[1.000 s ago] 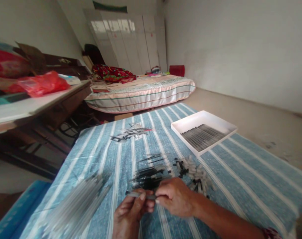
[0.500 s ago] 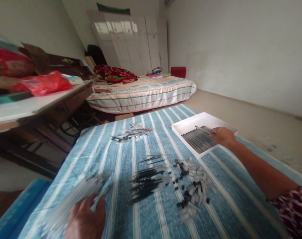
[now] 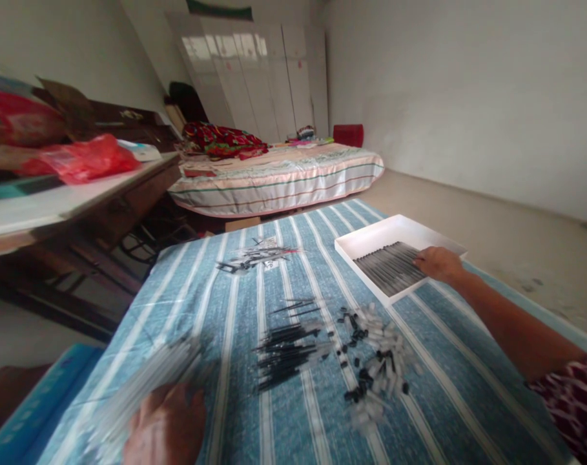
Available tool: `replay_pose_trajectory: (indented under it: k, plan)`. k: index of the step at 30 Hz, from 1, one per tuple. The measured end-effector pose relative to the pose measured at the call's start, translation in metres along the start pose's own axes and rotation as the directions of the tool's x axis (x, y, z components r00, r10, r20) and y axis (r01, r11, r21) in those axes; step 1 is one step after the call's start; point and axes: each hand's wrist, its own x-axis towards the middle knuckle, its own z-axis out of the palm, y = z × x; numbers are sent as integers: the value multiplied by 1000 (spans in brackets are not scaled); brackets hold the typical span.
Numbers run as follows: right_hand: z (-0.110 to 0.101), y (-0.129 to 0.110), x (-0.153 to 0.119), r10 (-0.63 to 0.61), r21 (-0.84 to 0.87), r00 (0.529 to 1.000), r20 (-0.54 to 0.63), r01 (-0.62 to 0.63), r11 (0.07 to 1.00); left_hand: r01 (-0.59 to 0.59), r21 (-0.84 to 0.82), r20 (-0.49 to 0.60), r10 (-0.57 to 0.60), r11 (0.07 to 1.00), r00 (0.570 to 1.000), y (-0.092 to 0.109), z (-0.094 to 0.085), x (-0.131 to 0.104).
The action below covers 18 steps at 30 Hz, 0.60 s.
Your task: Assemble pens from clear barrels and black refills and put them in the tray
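Note:
My left hand [image 3: 166,420] lies low on the near right end of a pile of clear pen barrels [image 3: 143,381]. Its fingers are bent and drawn together, and blur hides what is between them. At the open white box [image 3: 370,234], my right hand [image 3: 440,265] pinches the near end of a pen at the right side of a row of grey pens [image 3: 387,268]. Between the hands are a bundle of dark pen refills [image 3: 286,355] and a heap of small clear and black pen parts [image 3: 378,365].
A blue striped cloth [image 3: 239,413] covers the table. More thin dark pieces [image 3: 257,255] lie toward its far side. Beyond stands a bed [image 3: 283,184]; a side table [image 3: 80,203] with a red plastic bag [image 3: 92,158] is at the left. A blue object [image 3: 46,394] stands at lower left.
The pen under my right hand was raised at an angle over the row and now lies down among the others. My left thumb and fingers have come closer together over the barrels.

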Motion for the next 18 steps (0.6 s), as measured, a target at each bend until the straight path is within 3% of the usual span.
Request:
replay_pose_trajectory:
  k: [4, 12, 15, 18]
  plan:
    - [2, 0, -2, -2, -12, 1000, -28, 2, 1000, -39, 232, 133, 8, 972, 991, 7, -7, -1]
    - [-7, -10, -32, -108, -10, 986, -129, 107, 994, -159, 306, 121, 127, 939, 984, 19, -12, -20]
    - [-8, -27, -51, -195, 11, 959, -204, 201, 980, -141, 307, 124, 107, 941, 987, 23, -11, -27]
    - [-5, -55, -77, -305, 80, 898, -317, 346, 935, -140, 305, 107, 112, 942, 988, 24, -11, -30]
